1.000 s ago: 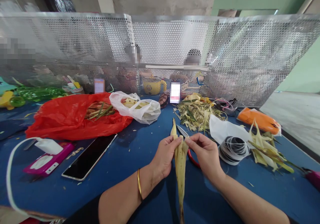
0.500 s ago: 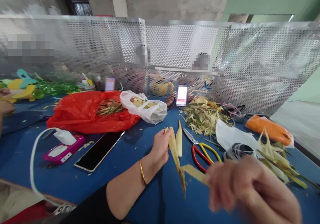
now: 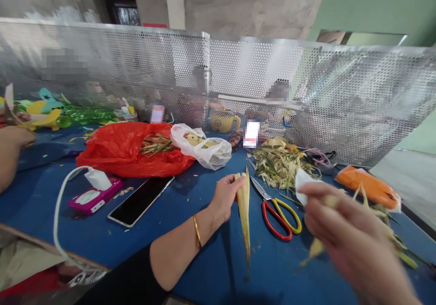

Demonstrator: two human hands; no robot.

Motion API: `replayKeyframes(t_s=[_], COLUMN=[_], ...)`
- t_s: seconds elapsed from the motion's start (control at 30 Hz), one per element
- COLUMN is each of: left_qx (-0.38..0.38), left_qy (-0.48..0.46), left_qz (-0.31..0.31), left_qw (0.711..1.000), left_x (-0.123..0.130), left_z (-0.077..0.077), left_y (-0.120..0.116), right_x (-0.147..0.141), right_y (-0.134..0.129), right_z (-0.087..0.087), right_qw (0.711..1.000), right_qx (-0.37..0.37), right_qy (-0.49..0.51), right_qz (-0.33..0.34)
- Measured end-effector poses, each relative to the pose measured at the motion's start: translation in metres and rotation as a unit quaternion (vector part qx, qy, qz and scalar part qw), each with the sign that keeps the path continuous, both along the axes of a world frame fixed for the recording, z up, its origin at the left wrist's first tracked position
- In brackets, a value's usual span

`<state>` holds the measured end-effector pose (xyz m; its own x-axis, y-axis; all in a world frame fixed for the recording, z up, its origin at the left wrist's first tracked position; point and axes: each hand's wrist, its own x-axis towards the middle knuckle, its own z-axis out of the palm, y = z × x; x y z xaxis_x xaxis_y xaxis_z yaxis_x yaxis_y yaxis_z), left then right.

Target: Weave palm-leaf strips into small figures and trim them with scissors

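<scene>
The thumb and forefinger of the left hand (image 3: 226, 198) pinch the top of a long, pale husk (image 3: 243, 203), whose narrow end points down toward the near edge of the bench (image 3: 136, 259). The fingers of the right hand (image 3: 344, 228) are curled and blurred; a yellowish scrap (image 3: 316, 248) shows just beside them, but whether they grip it I cannot tell. Between the hands lie scissors (image 3: 267, 196) with one red and one yellow handle, blades toward the far edge. Beyond them is a heap of shredded husks (image 3: 275, 162), with an orange packet (image 3: 368, 187) near the right edge. To the left of the heap are a white bag (image 3: 214, 153) and a red bag (image 3: 109, 148), then a dark-screened phone (image 3: 141, 203) and a magenta power strip (image 3: 97, 198) nearer the near edge. Another person's arm (image 3: 10, 159) reaches in at the left. A perforated metal screen (image 3: 252, 64) stands along the far edge.
</scene>
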<state>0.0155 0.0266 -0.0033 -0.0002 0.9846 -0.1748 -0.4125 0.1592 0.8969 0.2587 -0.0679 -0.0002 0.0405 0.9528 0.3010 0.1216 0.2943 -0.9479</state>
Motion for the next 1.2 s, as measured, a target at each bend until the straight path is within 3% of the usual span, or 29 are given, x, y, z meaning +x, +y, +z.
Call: replayKeyframes(t_s=[0.1, 0.2, 0.4, 0.57, 0.7, 0.8, 0.9, 1.03, 1.2], left_qx=[0.021, 0.033, 0.025, 0.021, 0.016, 0.005, -0.011, -0.047, -0.089], left_qy=[0.005, 0.02, 0.064, 0.095, 0.054, 0.022, -0.003, -0.031, -0.037], left_qz=[-0.117, -0.146, -0.167, -0.179, -0.217, -0.209, -0.186, -0.131, -0.032], left_qw=[0.993, 0.989, 0.984, 0.979, 0.975, 0.978, 0.983, 0.99, 0.995], left_x=[0.009, 0.012, 0.011, 0.01, 0.009, 0.009, 0.009, 0.007, 0.002], left_z=[0.002, 0.003, 0.005, 0.004, 0.006, 0.008, 0.008, 0.005, 0.0], left_y=[-0.014, -0.021, -0.02, -0.019, -0.019, -0.019, -0.018, -0.013, -0.002], right_x=[-0.066, -0.094, -0.093, -0.091, -0.089, -0.09, -0.091, -0.088, -0.084], right_y=[0.05, 0.067, 0.058, 0.062, 0.063, 0.06, 0.055, 0.042, 0.018], right_z=[0.031, 0.035, 0.02, 0.02, 0.016, 0.016, 0.018, 0.028, 0.061], right_qw=[0.992, 0.985, 0.981, 0.968, 0.97, 0.987, 0.999, 0.975, 0.941], right_qx=[-0.111, -0.169, -0.167, -0.224, -0.217, -0.147, -0.002, 0.179, 0.3], right_qy=[-0.053, -0.004, 0.103, 0.102, 0.107, 0.069, -0.034, -0.129, -0.144], right_qz=[0.004, 0.034, 0.003, 0.048, 0.026, 0.004, -0.03, -0.042, -0.066])
